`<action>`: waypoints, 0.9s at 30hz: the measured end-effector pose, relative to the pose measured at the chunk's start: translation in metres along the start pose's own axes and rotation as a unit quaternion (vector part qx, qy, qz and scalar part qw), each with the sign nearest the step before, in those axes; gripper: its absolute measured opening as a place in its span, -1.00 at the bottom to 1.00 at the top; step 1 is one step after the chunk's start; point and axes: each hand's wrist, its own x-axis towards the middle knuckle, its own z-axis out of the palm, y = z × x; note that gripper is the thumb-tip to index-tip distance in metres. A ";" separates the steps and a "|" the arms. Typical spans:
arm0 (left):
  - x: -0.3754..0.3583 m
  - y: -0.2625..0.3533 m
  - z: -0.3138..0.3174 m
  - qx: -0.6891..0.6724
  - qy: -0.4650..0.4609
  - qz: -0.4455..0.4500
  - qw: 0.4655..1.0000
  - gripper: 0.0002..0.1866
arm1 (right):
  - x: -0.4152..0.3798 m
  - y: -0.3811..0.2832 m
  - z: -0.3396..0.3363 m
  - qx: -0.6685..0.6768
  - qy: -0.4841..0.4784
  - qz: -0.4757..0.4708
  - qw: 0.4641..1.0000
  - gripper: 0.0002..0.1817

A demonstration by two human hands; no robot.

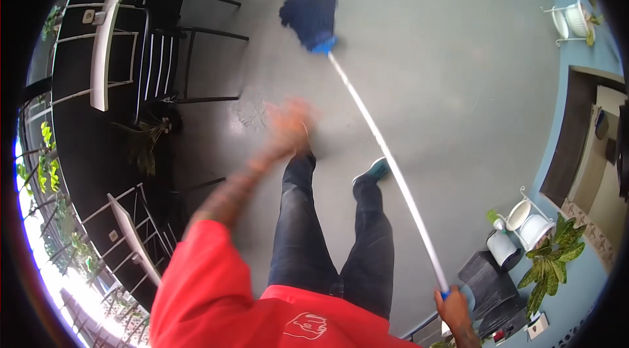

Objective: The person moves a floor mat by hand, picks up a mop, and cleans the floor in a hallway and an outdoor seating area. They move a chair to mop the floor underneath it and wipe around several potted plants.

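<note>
My right hand [453,309] is wrapped round the lower end of a long white broom handle, by its blue grip, at the bottom right. The broom [391,151] runs up and left across the floor to its head of dark blue bristles [313,14], which are fanned out at the top. My left hand [291,124] hangs over the floor in front of my left leg, smeared by motion. It is apart from the broom, and its fingers cannot be made out.
Black chairs [160,63] and a metal grille [85,217] line the left side. Along the blue wall on the right are a doorway [590,145], white plant pots [534,227], a leafy plant [553,263] and a dark bin-like object [488,282]. Grey floor [458,86] lies ahead.
</note>
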 end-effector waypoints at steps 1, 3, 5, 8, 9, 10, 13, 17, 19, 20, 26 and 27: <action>0.009 0.091 0.021 -0.093 -0.125 0.073 0.985 -0.39 | -0.023 0.016 -0.026 -0.056 0.014 0.001 0.998 -0.57; 0.047 0.203 -0.050 -0.322 -0.010 0.201 0.925 0.02 | -0.056 0.058 -0.078 -0.124 0.015 0.015 0.992 -0.63; 0.087 0.291 -0.064 -0.396 -0.078 0.176 0.898 -0.49 | -0.083 0.074 -0.163 -0.188 -0.085 0.060 0.977 -0.39; 0.100 0.322 -0.015 -0.528 0.055 0.087 0.843 -0.92 | -0.096 0.036 -0.223 -0.230 0.093 -0.091 0.964 -0.55; 0.100 0.293 -0.021 -0.527 -0.006 0.080 0.846 -0.92 | -0.085 0.001 -0.236 -0.225 0.097 -0.069 0.967 -0.58; 0.107 0.250 -0.024 -0.518 -0.060 0.075 0.850 -0.87 | -0.070 -0.003 -0.241 -0.238 0.138 -0.171 0.946 -0.57; 0.096 0.149 0.026 -0.472 0.050 0.024 0.880 -0.82 | -0.034 -0.105 -0.255 -0.147 0.147 -0.189 0.960 -0.59; 0.060 -0.007 0.071 -0.409 0.047 -0.050 0.910 -0.82 | 0.005 -0.242 -0.267 -0.083 0.056 -0.328 0.939 -0.47; 0.012 -0.094 0.115 -0.399 0.058 -0.047 0.914 -0.77 | 0.032 -0.297 -0.270 -0.020 -0.084 -0.389 0.917 -0.54; -0.016 -0.140 0.145 -0.364 0.100 -0.023 0.926 -0.72 | 0.051 -0.325 -0.261 0.069 -0.090 -0.457 0.882 -0.52; -0.032 -0.304 0.148 -0.373 0.053 -0.185 0.907 -0.94 | 0.129 -0.479 -0.204 0.388 -0.006 -0.647 0.656 -0.67; -0.027 -0.315 0.148 -0.385 0.018 -0.186 0.904 -0.92 | 0.138 -0.486 -0.199 0.388 -0.009 -0.649 0.654 -0.67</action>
